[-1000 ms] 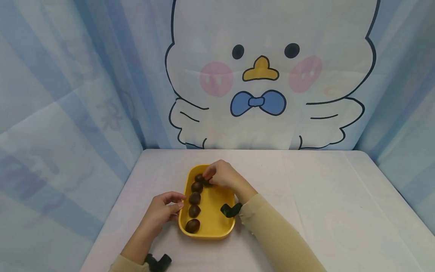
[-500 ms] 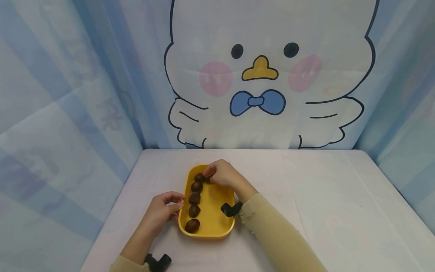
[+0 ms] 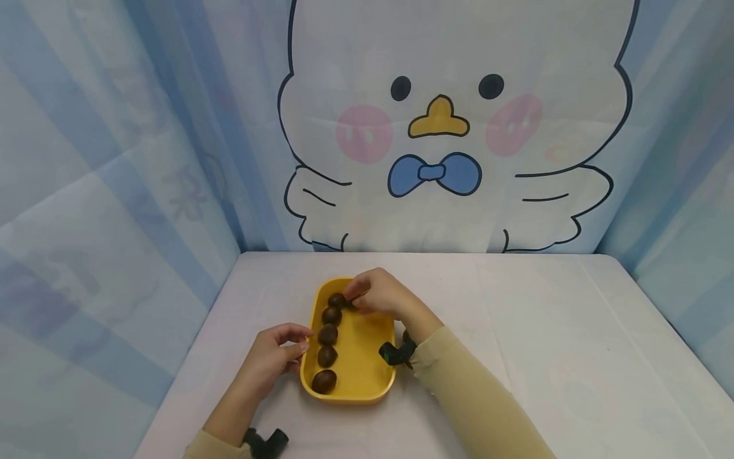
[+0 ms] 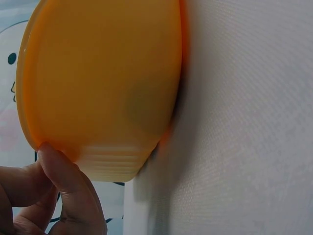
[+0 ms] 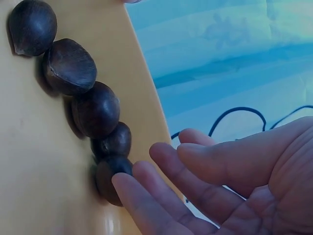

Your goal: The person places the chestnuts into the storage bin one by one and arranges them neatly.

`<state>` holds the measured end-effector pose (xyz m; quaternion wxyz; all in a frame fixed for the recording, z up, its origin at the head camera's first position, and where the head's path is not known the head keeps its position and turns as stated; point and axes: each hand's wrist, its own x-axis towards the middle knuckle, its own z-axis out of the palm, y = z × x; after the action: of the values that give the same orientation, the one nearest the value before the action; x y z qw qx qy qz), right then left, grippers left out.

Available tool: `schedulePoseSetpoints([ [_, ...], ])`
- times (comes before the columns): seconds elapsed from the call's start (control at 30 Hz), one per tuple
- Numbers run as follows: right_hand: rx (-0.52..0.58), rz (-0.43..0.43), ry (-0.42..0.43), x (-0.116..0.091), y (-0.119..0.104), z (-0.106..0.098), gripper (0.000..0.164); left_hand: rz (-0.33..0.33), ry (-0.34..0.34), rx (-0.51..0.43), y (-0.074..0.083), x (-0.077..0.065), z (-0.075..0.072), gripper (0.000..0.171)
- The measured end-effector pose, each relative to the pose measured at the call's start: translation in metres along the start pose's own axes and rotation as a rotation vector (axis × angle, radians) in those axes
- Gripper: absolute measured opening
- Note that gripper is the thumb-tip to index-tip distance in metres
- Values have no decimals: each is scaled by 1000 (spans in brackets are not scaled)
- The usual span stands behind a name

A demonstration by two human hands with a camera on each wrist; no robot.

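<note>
No words or numbers can be read; no labels or brands either.

A curtained-in tabletop booth, though what kind of room holds it cannot be told: a cartoon-bird backdrop (image 3: 441,220) hangs along the white cloth-covered table's (image 3: 545,344) far edge, while pale-blue printed curtains, one left (image 3: 92,210), one right (image 3: 694,178), flank it past both rounded far corners
</note>
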<state>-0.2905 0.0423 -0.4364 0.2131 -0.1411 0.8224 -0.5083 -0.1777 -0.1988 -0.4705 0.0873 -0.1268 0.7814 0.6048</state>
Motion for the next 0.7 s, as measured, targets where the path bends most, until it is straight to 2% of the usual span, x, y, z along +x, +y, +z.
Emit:
schedulePoseSetpoints([
  [0.37,70,-20,-19,-17,1,-19,26,-1,6,8,0,0,0,23],
  [0.7,89,-30,-54,-36,12,-40,27,4,3,6,-1,0,1,23],
])
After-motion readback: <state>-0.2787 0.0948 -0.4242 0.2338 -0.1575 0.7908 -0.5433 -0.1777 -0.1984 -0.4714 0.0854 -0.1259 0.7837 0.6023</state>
